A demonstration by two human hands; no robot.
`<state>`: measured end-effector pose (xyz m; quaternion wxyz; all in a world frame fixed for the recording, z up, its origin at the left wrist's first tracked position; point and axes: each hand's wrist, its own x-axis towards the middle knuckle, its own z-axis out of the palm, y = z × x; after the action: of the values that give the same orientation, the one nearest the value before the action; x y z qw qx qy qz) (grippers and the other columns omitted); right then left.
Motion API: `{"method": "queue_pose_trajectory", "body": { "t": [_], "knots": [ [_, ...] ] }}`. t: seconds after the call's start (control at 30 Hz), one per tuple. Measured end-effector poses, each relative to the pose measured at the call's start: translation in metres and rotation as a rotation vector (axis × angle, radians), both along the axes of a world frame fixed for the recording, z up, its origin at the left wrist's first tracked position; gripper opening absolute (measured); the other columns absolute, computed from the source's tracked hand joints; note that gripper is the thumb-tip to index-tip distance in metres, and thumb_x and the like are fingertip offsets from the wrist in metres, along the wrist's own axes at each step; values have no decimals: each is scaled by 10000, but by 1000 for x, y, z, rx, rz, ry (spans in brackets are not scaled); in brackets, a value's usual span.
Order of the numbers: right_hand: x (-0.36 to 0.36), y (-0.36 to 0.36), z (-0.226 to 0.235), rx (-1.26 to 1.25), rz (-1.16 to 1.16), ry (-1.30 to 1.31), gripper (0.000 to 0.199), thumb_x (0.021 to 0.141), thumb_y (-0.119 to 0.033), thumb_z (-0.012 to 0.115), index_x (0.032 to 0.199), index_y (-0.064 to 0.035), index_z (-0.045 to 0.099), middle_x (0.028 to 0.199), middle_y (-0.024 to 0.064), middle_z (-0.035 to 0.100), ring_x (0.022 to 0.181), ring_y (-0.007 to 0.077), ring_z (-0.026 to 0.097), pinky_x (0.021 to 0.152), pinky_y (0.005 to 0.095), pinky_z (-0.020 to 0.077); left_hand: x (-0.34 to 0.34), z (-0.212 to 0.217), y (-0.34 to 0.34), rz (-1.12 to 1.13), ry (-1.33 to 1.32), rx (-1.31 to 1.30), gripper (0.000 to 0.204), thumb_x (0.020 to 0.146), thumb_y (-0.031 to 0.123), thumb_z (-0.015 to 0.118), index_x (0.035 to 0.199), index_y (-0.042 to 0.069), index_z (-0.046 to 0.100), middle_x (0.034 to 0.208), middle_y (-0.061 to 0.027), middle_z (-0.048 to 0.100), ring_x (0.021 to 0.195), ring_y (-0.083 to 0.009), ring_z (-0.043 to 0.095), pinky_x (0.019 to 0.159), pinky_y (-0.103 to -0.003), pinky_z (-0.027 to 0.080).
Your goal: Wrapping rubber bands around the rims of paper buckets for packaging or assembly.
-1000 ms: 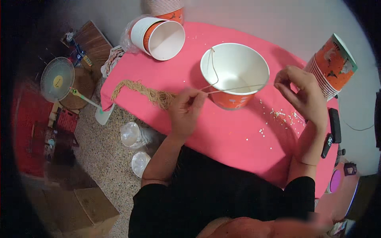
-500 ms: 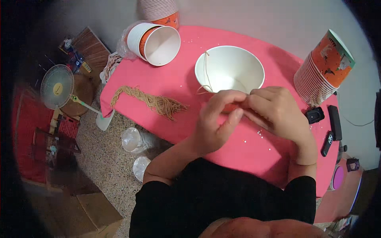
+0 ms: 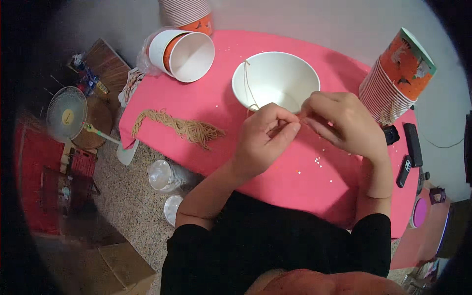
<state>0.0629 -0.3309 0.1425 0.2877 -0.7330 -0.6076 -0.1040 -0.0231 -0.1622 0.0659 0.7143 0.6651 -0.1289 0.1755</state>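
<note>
A white paper bucket (image 3: pixel 280 73) stands open side up in front of me. From its left rim a thin tan cord (image 3: pixel 249 83) hangs down inside, with a small loop at the front rim beside my left hand (image 3: pixel 263 140). That hand is closed, thumb against forefinger, in a pinch on what looks like the cord's end. My right hand (image 3: pixel 344 123) is closed too, its fingertips meeting the left ones just before the bucket. Whatever lies between the right fingertips is too small to make out. Left of my hands lies a bundle of tan cords (image 3: pixel 182 127).
Nested buckets lie in plastic wrap (image 3: pixel 194 56) at the back left, with another stack (image 3: pixel 187 12) behind. A tall stack of orange-printed buckets (image 3: pixel 393 81) stands at the right, near a black remote (image 3: pixel 404 171). Small white dots are scattered over the pink tablecloth (image 3: pixel 295 191).
My hands have shifted from covering the bucket's front side to a fingertip pinch, drawing slightly apart. The view has moved a little, so everything sits slightly further left.
</note>
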Motion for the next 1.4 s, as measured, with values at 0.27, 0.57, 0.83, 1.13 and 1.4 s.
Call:
{"method": "queue_pose_trajectory", "body": {
  "t": [0.27,0.57,0.83,1.13,1.4],
  "knots": [
    [7,-5,-1,-60,23,57,108,806,-52,628,882,-11,563,757,136,592,663,309,594,576,373,459,-3,9,3,258,-186,366,96,812,-22,667,882,24,621,727,-33,557,611,-83,515,535,-230,408],
    [48,-25,-5,-39,-202,-27,202,781,-41,644,965,-26,563,780,123,606,675,283,591,608,364,471,29,46,24,280,-128,759,90,839,108,629,855,19,633,780,-94,610,683,-189,599,601,-298,458],
    [54,-15,-22,-174,-158,60,203,739,-69,683,925,-45,605,778,118,625,688,289,607,621,398,463,74,56,30,-216,197,822,182,864,141,572,856,-30,632,791,-81,639,751,-110,584,700,-269,470],
    [52,-10,-23,-115,-163,26,143,736,-90,683,830,-25,596,707,139,614,692,327,610,611,416,468,86,53,28,-367,351,760,186,877,142,584,892,-34,641,803,-27,638,781,-84,564,744,-258,472],
    [54,-9,-27,-74,-163,6,141,735,-112,685,805,-32,591,685,142,612,682,334,611,600,438,458,89,57,30,-360,396,728,199,876,138,601,945,-36,669,850,-53,673,821,-93,594,765,-257,487]
  ]
}}
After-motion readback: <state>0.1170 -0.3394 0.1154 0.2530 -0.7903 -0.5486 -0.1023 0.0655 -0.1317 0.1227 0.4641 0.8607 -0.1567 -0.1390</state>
